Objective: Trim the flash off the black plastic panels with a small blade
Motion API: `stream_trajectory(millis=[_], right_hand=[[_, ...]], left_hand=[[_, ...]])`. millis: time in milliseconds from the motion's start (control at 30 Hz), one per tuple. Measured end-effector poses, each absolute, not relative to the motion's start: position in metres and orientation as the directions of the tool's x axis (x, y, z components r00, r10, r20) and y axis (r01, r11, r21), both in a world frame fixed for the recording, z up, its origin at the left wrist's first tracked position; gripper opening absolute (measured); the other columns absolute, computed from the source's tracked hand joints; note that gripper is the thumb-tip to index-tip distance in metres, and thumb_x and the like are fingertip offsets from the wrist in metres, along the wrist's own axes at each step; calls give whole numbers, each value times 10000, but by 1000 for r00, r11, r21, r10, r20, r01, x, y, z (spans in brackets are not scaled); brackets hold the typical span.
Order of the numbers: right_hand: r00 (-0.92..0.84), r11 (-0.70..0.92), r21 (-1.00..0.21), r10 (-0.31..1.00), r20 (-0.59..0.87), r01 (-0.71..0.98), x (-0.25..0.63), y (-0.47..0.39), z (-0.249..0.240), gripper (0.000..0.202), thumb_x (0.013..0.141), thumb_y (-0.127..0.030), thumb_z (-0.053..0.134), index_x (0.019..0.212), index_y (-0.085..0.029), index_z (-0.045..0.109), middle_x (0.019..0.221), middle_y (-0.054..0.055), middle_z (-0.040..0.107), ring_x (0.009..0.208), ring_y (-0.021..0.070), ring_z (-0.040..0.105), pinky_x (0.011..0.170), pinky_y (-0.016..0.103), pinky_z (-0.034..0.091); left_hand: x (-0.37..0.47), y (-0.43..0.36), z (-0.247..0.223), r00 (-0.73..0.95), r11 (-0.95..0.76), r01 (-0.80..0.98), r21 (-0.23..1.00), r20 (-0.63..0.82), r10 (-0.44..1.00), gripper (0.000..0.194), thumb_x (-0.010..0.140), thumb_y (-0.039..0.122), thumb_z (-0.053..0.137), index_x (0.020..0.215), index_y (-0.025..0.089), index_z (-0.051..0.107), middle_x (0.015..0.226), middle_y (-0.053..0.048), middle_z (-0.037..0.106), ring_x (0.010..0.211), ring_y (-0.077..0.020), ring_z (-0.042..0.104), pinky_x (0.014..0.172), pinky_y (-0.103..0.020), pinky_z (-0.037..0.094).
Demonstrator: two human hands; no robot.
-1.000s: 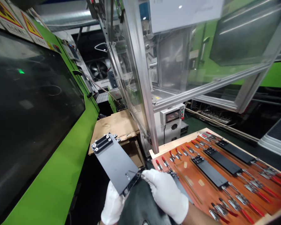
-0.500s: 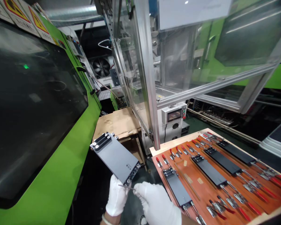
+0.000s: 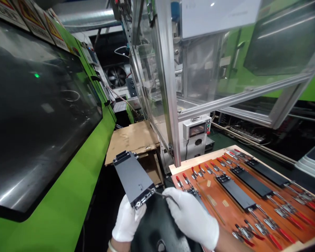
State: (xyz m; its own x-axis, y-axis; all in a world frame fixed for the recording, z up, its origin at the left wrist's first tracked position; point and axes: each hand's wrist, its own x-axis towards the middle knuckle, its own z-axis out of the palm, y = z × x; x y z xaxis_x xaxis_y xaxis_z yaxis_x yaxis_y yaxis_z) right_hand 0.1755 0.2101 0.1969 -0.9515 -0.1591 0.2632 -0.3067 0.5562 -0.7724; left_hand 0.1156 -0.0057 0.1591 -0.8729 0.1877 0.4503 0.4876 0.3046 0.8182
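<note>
My gloved left hand (image 3: 128, 217) grips the near end of a flat grey panel (image 3: 132, 178), which tilts up and away from me. Dark blocks with metal fittings sit at the panel's far end, and round metal bushings line its near edge. My right hand (image 3: 190, 214), also in a white glove, is closed around a thin dark rod-like tool (image 3: 162, 194). The tool's tip reaches the near right corner of the panel, by a bushing. Whether the tip touches the bushing or only lies beside it I cannot tell.
An orange fixture board (image 3: 215, 203) on the right carries similar panels (image 3: 236, 191) held by red-handled toggle clamps (image 3: 262, 231). A wooden table (image 3: 133, 136) stands ahead. A green machine (image 3: 94, 175) flanks the left, and an aluminium-framed clear guard (image 3: 170, 87) rises in front.
The panel has turned, so its near edge faces me more. My right hand has moved right and a little up, with the tool now at the right corner instead of the lower one.
</note>
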Motion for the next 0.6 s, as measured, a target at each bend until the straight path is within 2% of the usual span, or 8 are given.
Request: stream_trajectory(millis=[33,67,133,167,300,367,433,600], right_hand=[[-935,547,-759,-185,301,-353,173,218,198,287,932,-170,401,1015,-226,671,963,40,700,892,161,659,786,249,472],[-919,548,-738,-212,332,-393,170,226,198,280,923,-165,416,1000,-222,679,956,41,692,880,160,652,781,252,473],[-888,561,-688,-275,369,-460,166,238,199,284,892,-139,450,1020,-230,687,930,26,685,836,153,644,755,254,468],[-869,563,-663,-313,382,-494,165,242,198,304,866,-114,467,1035,-239,687,919,15,686,814,148,642,742,252,461],[-781,577,-528,-429,454,-624,159,248,197,357,786,-54,489,992,-254,701,873,-5,659,733,129,601,658,247,402],[-760,609,-460,-452,467,-646,156,248,196,308,804,-71,491,940,-247,705,848,-2,626,681,121,553,601,253,353],[-761,638,-424,-470,448,-643,153,247,195,238,817,-96,511,865,-236,697,804,-11,590,623,111,490,556,259,302],[-778,596,-500,-487,398,-629,146,249,191,183,878,-160,522,775,-211,665,779,-18,558,622,92,473,551,234,298]], left_hand=[[118,-6,159,-935,144,334,932,308,177,248,914,318,476,694,211,515,475,32,489,377,-117,477,380,-254,443],[121,-5,158,-971,-26,155,988,158,181,257,896,334,516,674,213,468,444,62,416,338,-86,401,353,-217,385],[126,-3,158,-967,-286,-154,946,-85,240,318,818,351,632,637,211,412,425,91,341,320,-52,325,341,-181,314],[127,-1,158,-954,-343,-231,910,-142,265,353,770,346,682,618,210,394,420,93,334,317,-46,317,336,-175,297],[130,3,160,-914,-460,-378,804,-245,323,416,635,230,775,575,206,364,414,93,356,302,-39,318,311,-168,292],[131,5,162,-903,-492,-412,767,-269,336,412,643,232,776,564,199,373,387,98,336,283,-30,282,298,-156,268],[132,7,166,-904,-458,-404,792,-268,334,413,653,261,786,551,184,393,361,100,320,271,-16,249,295,-137,229],[133,11,171,-891,-383,-428,819,-312,329,431,572,265,843,533,167,426,350,97,325,261,-6,245,288,-126,206]])
